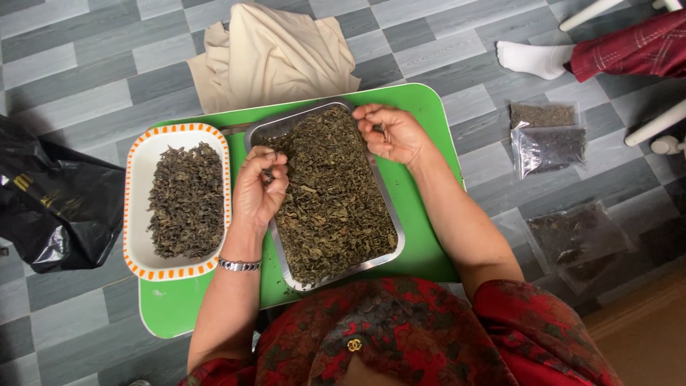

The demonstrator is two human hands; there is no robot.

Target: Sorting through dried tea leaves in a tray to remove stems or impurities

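My left hand [259, 187] and right hand [391, 134] each pinch dried leaves [332, 196] over the metal tray [394, 214], fingers closed to catch bits. The white dish [137, 171] sits just left, handy for sorted leaves.

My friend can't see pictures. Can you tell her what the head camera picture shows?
A person's left hand and right hand pick at dried leaves heaped in a metal tray on a green table. Beside it, a white dish with an orange edge holds more leaves. A beige cloth, a black bag and clear packets lie on the grey floor.
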